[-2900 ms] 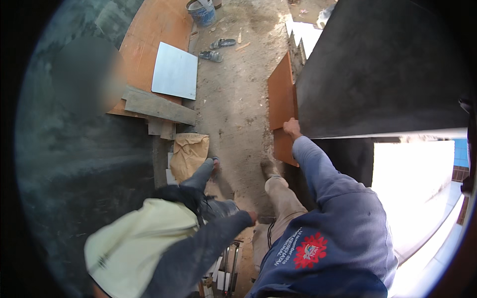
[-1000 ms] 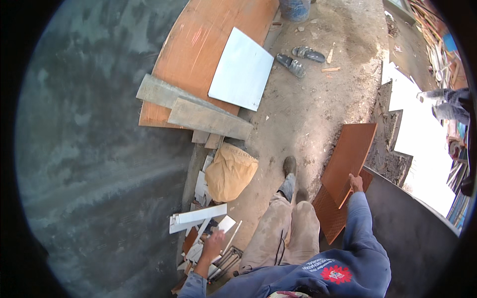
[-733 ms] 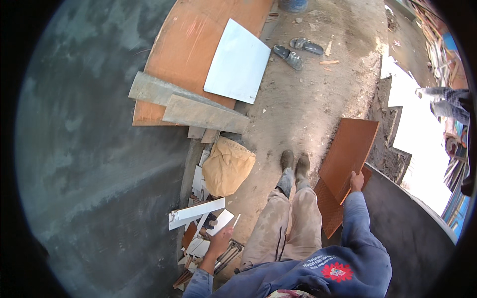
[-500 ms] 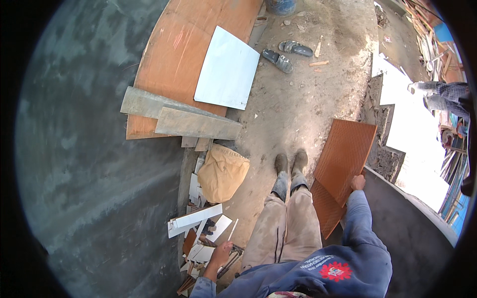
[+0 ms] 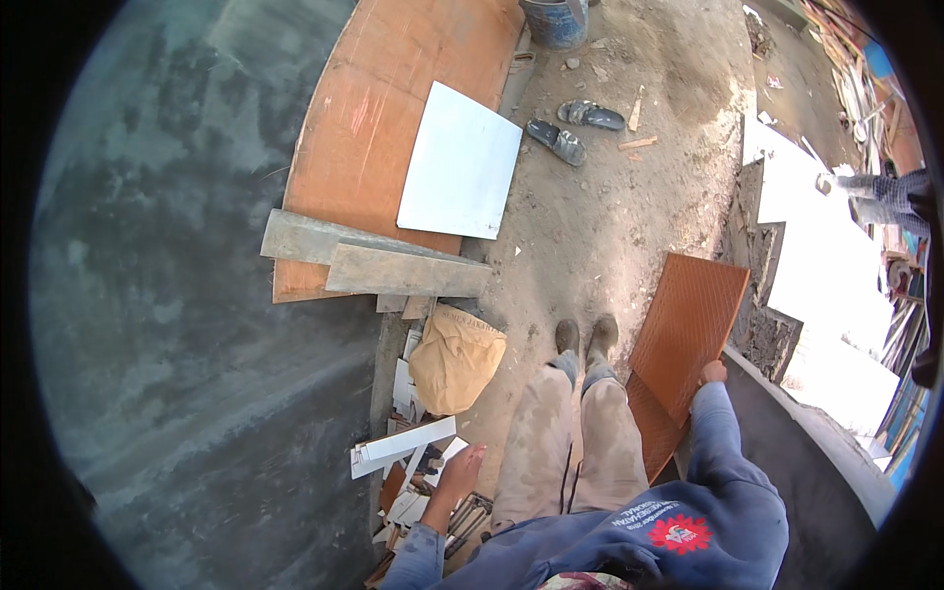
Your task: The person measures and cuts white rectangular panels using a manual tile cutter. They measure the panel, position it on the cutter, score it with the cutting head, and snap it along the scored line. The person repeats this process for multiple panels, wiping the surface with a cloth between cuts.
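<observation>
Two brown tiles with a textured face stand overlapped to my right. The upper brown tile [image 5: 690, 329] has its outer edge in my right hand [image 5: 713, 373], whose fingers are curled over it. Behind it, nearer my leg, part of the lower brown tile [image 5: 651, 418] shows. My left hand [image 5: 460, 474] hangs beside my left thigh, above a heap of broken tile pieces [image 5: 408, 506]. Its fingers look stretched out, and I see nothing held in them. A long white tile strip [image 5: 405, 444] lies on the heap just past that hand.
A crumpled paper sack [image 5: 457, 359] sits beyond the heap. Farther off, a white tile [image 5: 459, 162] and grey planks [image 5: 408, 270] rest against an orange-brown board [image 5: 379, 108]. Sandals [image 5: 558, 141] and a blue bucket [image 5: 558, 25] stand ahead. A low wall [image 5: 801, 433] runs along my right; another person's legs [image 5: 870, 197] show beyond.
My left hand has risen slightly and moved forward; a thin white stick seen at its fingers before no longer shows. My right hand keeps its hold on the brown tile. The whole view has shifted slightly.
</observation>
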Tool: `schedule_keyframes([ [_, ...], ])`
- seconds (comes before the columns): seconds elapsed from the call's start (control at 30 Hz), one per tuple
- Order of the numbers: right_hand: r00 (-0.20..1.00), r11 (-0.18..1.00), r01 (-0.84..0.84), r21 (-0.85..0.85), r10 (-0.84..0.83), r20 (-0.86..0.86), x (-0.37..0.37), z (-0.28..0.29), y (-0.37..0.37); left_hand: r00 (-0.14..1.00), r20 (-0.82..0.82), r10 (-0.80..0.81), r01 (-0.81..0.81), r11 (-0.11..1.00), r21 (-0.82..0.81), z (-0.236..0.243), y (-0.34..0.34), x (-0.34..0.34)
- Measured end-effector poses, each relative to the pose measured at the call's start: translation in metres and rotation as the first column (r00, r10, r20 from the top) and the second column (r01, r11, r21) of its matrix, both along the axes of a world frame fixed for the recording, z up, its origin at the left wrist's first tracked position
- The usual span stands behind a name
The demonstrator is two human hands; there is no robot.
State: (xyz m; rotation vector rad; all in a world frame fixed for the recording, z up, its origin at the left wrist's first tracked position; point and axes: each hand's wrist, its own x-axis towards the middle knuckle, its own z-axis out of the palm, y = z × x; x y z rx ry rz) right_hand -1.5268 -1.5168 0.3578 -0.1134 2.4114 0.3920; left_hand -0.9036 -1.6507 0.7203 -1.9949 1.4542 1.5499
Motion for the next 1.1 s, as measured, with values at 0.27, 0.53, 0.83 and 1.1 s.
schedule_keyframes([
  [0.27,0.996,0.997,-0.074,0.02,0.073,0.053,0.009,-0.02,0.028,0.976,-0.123,0.18,-0.193,0.976,-0.104,-0.082,-0.136,-0.015],
  [0.53,0.028,0.11,-0.989,-0.097,0.79,0.613,0.03,-0.006,-0.155,0.723,-0.371,0.583,-0.64,0.767,-0.042,-0.238,-0.389,0.006],
  [0.83,0.192,-0.017,-0.302,-0.953,0.978,-0.079,0.334,0.028,-0.744,0.5,-0.41,0.763,-0.821,0.568,0.055,-0.33,-0.492,-0.013],
  [1.1,-0.522,-0.695,-0.439,-0.569,0.713,-0.468,0.49,0.06,-0.877,0.619,-0.37,0.693,-0.711,0.694,0.109,-0.263,-0.378,-0.054],
])
